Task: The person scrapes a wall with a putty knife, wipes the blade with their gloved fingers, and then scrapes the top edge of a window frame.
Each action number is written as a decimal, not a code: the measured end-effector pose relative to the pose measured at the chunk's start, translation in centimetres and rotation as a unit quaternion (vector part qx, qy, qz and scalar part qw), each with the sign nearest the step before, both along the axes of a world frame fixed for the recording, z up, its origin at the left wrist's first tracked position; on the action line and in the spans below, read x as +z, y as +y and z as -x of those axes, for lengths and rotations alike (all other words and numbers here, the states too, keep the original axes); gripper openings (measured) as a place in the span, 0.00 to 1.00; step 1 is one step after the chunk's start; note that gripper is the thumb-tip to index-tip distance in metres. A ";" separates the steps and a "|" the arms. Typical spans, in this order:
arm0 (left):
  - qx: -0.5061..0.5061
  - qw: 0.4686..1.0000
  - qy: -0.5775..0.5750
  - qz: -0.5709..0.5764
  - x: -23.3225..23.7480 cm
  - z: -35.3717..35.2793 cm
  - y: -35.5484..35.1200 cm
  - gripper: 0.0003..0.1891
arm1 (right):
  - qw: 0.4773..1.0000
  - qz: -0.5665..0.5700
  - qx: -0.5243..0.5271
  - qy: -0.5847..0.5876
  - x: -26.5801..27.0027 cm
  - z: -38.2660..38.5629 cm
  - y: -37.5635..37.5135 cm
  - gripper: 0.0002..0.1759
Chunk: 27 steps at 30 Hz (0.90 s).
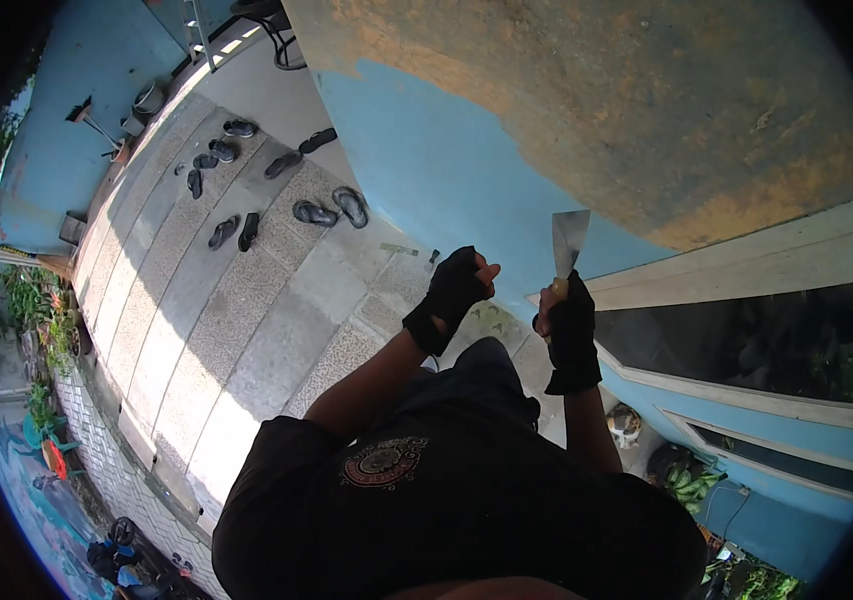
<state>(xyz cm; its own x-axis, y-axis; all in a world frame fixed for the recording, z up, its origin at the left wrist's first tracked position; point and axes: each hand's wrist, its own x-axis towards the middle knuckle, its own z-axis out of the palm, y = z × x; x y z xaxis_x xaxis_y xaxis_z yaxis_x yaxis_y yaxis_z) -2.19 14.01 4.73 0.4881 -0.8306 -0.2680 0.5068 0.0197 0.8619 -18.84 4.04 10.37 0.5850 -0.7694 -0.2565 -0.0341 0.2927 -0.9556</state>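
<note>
My right hand [567,318], in a black fingerless glove, is wrapped round the handle of a scraper [570,240]. The wide metal blade points up, close in front of the blue wall [436,150]. Above the blue paint the wall shows a bare, brownish-grey patch [646,110]. My left hand [462,288], gloved the same way, is held up to the left of the scraper, apart from it. Its fingers are curled in; whatever they may hold is hidden.
Several dark sandals [314,212] lie on the paved floor [256,310] at the left. A window [756,340] with a pale frame is at the right. A cat [623,425] and a leafy plant [691,487] are below it. A broom [91,120] leans at the far left.
</note>
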 end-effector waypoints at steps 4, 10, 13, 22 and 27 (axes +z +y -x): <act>0.029 0.999 -0.026 0.006 0.3 0.6 3.2 0.09 | 1.000 0.012 0.028 -0.002 0.7 0.8 1.0 0.26; 0.101 0.993 -0.058 -0.021 0.9 2.7 7.2 0.12 | 0.994 0.044 0.087 -0.045 2.1 0.9 3.4 0.12; 0.091 0.974 -0.204 -0.042 1.3 3.7 9.4 0.13 | 0.992 0.030 0.114 -0.049 0.9 1.4 4.3 0.26; 0.066 0.993 0.011 0.099 1.1 6.1 9.9 0.10 | 0.996 -0.005 0.094 -0.004 0.5 4.4 9.3 0.35; -0.061 0.994 -0.017 0.087 1.9 2.5 8.1 0.05 | 0.998 0.037 0.009 0.051 -0.6 4.2 8.2 0.34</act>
<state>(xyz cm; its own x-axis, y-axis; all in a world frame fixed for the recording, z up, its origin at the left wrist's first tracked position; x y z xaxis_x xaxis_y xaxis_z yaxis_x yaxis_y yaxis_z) -4.73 22.11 6.65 0.3868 -0.9167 -0.1008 0.4860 0.1097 0.8670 -23.05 12.27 9.74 0.5732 -0.7776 -0.2584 -0.1363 0.2205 -0.9658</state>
